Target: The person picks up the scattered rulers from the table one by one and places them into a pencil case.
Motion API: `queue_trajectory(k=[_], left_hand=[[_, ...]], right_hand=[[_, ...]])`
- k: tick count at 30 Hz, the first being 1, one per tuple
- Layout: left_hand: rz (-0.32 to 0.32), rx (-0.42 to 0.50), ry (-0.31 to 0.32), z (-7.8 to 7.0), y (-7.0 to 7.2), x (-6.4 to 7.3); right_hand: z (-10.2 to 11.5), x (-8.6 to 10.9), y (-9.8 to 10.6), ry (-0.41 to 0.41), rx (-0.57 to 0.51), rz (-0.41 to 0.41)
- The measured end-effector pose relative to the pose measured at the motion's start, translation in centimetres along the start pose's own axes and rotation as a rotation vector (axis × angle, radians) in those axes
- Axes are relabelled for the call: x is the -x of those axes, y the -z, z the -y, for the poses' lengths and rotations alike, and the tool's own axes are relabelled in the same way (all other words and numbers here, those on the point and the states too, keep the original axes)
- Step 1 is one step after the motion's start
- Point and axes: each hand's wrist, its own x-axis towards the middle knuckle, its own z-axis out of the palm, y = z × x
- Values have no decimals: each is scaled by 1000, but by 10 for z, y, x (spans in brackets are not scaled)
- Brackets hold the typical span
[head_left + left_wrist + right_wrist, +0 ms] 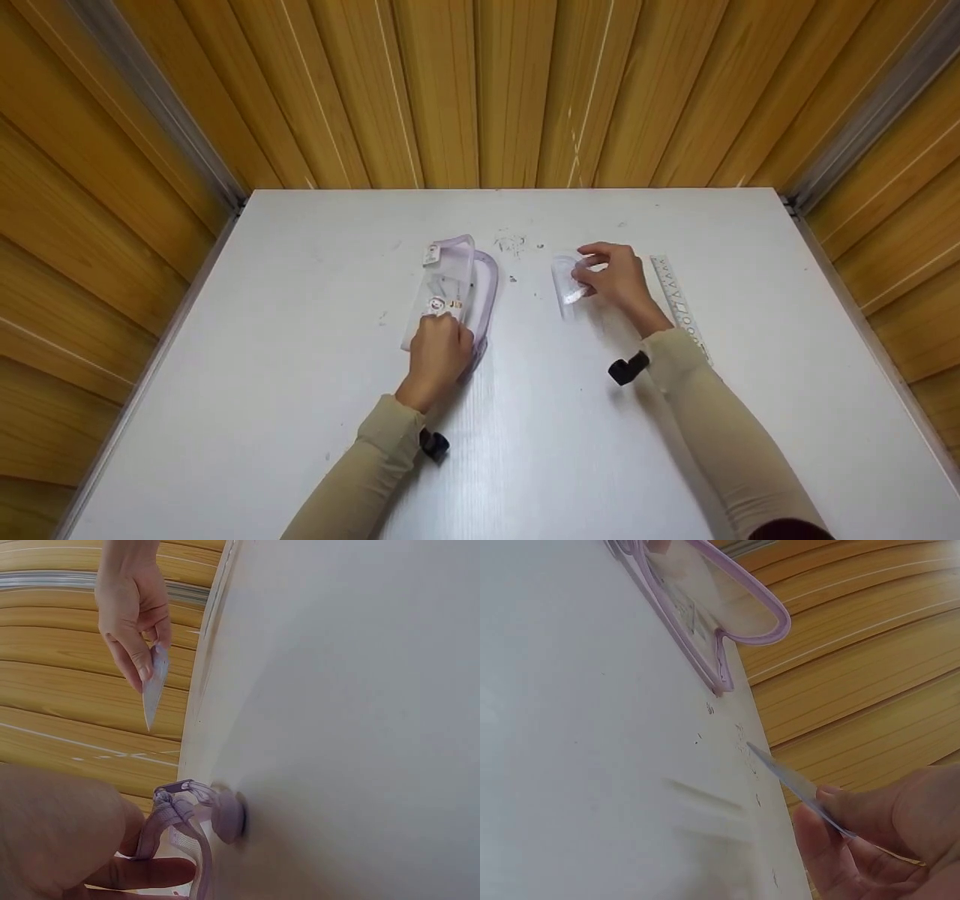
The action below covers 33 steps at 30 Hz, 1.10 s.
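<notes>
My left hand (439,352) grips the near edge of a clear pencil case (442,281) with lilac trim. The case is unzipped, its see-through flap raised at a tilt, with a small bear print and a white tag. Through the plastic a clear, hard-to-make-out piece shows inside. In the left wrist view, fingers hold the lilac zipper edge (176,817). To the right, my right hand (615,281) pinches a thin clear plastic protractor (568,292) between thumb and fingers. In the right wrist view the protractor (799,784) is seen edge-on, above the tabletop.
A clear ruler (675,300) with cut-out shapes lies on the white table (315,300), right of my right hand and partly behind the forearm. Dark scuff marks (511,244) dot the far part of the table. Yellow wood-look panels (480,90) stand around it.
</notes>
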Motion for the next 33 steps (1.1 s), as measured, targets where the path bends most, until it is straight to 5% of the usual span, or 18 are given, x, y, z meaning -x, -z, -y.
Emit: queue_trajectory(k=[14, 33], left_hand=[[-6, 0, -6, 0, 0, 0], [23, -6, 11, 0, 0, 0]], right_hand=[[10, -9, -16, -33, -82, 36], [24, -27, -43, -34, -61, 67]])
